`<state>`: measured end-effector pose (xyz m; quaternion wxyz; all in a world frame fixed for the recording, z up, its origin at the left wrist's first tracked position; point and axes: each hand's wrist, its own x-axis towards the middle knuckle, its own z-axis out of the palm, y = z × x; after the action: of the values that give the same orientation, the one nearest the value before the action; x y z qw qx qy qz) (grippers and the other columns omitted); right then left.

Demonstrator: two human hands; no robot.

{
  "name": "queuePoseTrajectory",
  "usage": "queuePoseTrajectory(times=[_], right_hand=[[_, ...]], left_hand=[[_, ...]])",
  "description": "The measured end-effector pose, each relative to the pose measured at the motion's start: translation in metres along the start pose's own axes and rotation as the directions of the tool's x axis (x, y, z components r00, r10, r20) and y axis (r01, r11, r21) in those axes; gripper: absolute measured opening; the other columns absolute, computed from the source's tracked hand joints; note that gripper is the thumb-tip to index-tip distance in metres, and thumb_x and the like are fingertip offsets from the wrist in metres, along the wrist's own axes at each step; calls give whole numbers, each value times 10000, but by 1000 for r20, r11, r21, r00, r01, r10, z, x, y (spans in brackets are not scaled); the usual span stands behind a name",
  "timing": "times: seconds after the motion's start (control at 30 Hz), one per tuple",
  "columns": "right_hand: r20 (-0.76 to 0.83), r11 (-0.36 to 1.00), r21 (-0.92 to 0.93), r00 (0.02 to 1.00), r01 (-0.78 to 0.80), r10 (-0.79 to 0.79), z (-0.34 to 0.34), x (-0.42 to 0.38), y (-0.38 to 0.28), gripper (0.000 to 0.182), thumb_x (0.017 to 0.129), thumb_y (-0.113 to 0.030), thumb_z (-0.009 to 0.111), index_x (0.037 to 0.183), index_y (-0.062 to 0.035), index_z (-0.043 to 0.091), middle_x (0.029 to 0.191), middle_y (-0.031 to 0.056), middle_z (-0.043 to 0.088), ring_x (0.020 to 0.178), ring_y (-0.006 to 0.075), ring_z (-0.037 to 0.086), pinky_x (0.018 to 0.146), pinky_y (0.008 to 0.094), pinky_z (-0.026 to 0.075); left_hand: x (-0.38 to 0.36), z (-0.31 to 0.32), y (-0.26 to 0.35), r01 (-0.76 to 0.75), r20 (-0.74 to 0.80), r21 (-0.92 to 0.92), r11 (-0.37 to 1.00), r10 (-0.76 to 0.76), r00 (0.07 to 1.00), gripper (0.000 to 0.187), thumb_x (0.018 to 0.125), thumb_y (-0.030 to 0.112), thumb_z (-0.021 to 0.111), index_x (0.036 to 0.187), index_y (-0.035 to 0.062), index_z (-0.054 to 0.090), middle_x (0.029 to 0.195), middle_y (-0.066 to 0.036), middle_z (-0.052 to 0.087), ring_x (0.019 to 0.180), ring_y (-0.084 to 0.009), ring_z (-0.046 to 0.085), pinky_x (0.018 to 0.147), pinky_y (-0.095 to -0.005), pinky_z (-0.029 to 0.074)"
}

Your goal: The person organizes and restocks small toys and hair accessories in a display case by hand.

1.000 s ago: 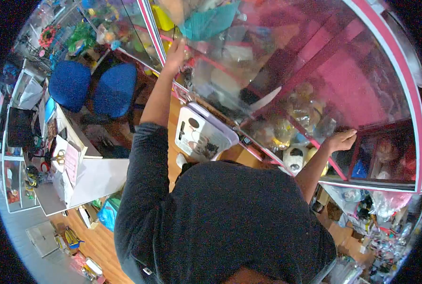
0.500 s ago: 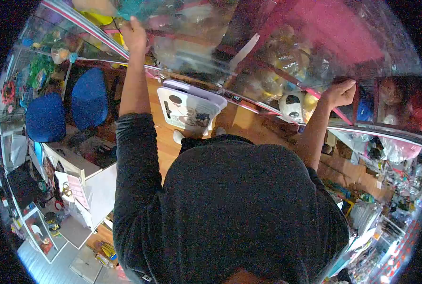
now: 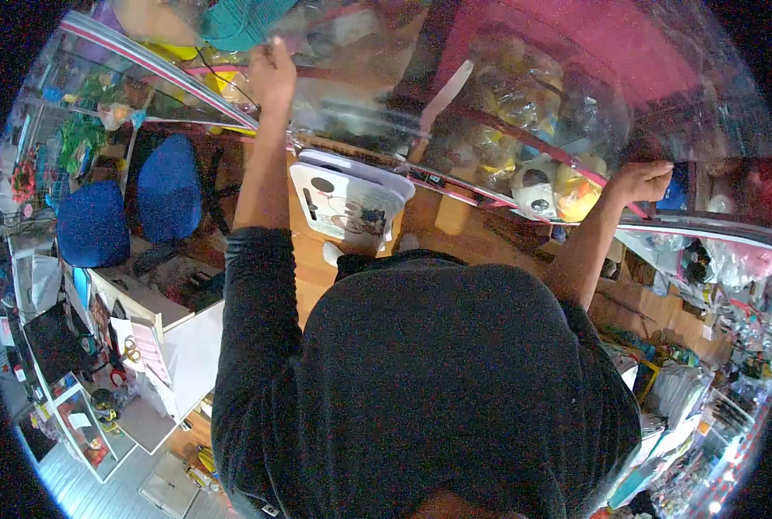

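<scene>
My left hand is raised at the upper left, its fingers curled just below a teal woven-looking thing. Whatever sits in those fingers, if anything, does not show clearly. On the right, my right hand is closed like a fist beside a pink strip; its grip is hidden too. Between both hands lies a shiny, see-through surface, and behind it are plastic-wrapped toys. A black-and-white toy and a yellow toy are left of my right hand.
A white basket with a cartoon print stands on the wooden floor at my feet. Two blue chairs and a white desk are at left. Piled goods crowd the right side. A striped rail slants across the upper left.
Both hands have shifted a little to the right and down in view. More of the teal thing shows above my left hand. Both hands stay closed.
</scene>
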<state>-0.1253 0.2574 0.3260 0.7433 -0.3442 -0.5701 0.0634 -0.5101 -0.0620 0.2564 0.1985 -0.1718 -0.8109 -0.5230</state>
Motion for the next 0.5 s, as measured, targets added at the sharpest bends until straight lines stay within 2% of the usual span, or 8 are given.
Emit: queuePoseTrajectory(times=[0.03,0.13,0.2,0.27,0.3,0.33,0.37,0.5], right_hand=[[-11,999,-52,1000,-3,3,-5,5,3,416,872,-253,390,630,77,465,516,172,474,451,243,355,443,383,308],[-31,991,-127,999,-44,40,-17,17,20,427,874,-267,386,645,82,483,564,202,523,464,277,421,472,398,349],[-30,949,-303,995,84,-98,-25,27,24,429,874,-272,380,662,83,495,584,215,534,476,299,429,485,408,362],[-39,947,-313,995,77,-93,-30,33,34,432,873,-280,374,685,85,510,596,223,540,483,312,441,494,409,375],[-39,954,-300,998,27,-40,-33,37,39,432,870,-284,375,698,86,516,613,229,546,500,332,461,501,413,381],[-39,957,-289,999,-21,11,-38,41,40,433,867,-289,377,712,87,523,630,234,551,517,352,481,507,417,388],[-21,940,-340,1000,-29,23,-43,46,43,480,854,-357,359,718,63,548,670,246,559,550,375,496,525,439,393],[-17,850,-526,1000,8,-20,-54,56,46,470,846,-353,362,736,66,544,718,260,557,657,432,508,577,469,395]], left_hand=[[-9,-1,18,-70,-34,42,997,71,997,405,795,375,477,882,-19,503,815,-197,573,758,-373,547,691,-416,418],[-23,11,25,-90,-8,36,995,90,996,412,792,386,478,906,-9,498,814,-203,570,762,-383,544,695,-427,415],[-32,12,36,-25,50,33,999,23,998,407,788,390,483,894,-3,491,813,-213,565,770,-385,544,696,-432,412],[-40,13,49,-55,97,77,996,47,994,412,787,399,481,857,-7,476,784,-220,555,745,-379,544,673,-428,410],[-46,15,56,-29,102,41,999,24,994,392,778,385,505,797,-4,462,694,-196,526,662,-364,525,615,-428,396],[-49,19,57,-33,110,32,999,29,993,392,778,385,505,797,-4,462,694,-196,526,662,-364,525,615,-428,396],[-52,23,55,-47,106,0,999,46,993,384,773,374,520,783,-4,454,650,-174,498,620,-352,498,589,-423,383],[-60,35,58,-90,97,3,996,89,991,381,759,354,560,745,-6,435,584,-113,437,548,-283,437,533,-390,354]])
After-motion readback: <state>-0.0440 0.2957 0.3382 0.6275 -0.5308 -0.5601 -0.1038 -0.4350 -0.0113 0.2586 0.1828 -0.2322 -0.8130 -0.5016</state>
